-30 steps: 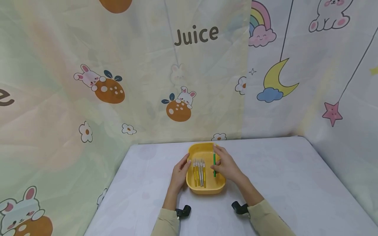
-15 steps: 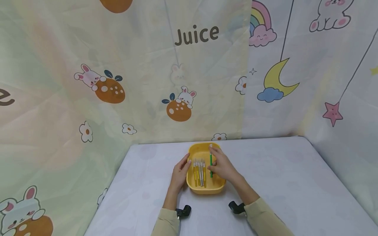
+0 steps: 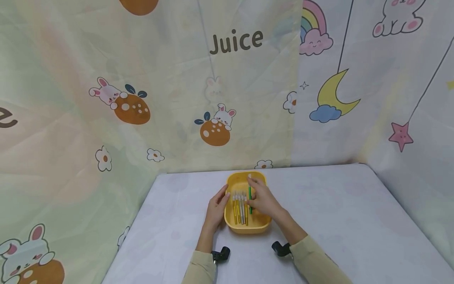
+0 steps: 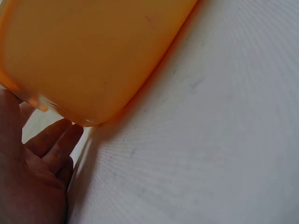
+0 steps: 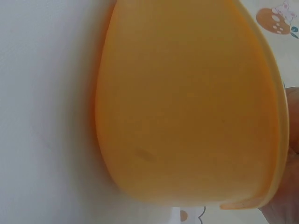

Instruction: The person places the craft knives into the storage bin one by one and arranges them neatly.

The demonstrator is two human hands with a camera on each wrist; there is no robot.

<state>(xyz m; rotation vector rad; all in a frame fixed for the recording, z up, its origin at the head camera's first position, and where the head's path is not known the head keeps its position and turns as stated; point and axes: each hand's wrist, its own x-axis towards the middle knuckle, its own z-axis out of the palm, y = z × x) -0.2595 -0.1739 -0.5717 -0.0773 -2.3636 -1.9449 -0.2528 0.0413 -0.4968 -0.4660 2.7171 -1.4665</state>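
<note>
A yellow tray (image 3: 248,230) stands on the white table, its outer wall (image 4: 93,56) filling much of both wrist views. My left hand (image 3: 215,209) holds the tray's left side, thumb at the rim and fingers (image 4: 58,144) against the outer wall. Over the tray's right half, my right hand (image 3: 264,200) pinches a slim green pen-like stick (image 3: 250,192) with a pale upper end, held lengthwise. Just left of it lies a row of several slim yellow and silver sticks (image 3: 240,209) with pale tips, side by side. The right wrist view hides the stick behind the tray wall.
The white-covered table (image 3: 330,213) stretches out on both sides of the tray. A cloth backdrop (image 3: 170,130) with printed rabbits and flowers hangs behind its far edge. A black wrist camera (image 3: 221,254) sits on the left wrist, another camera (image 3: 281,249) on the right.
My right hand has moved left with the green stick, bringing it close beside the row of yellow and silver sticks. My left hand and the tray have stayed in place.
</note>
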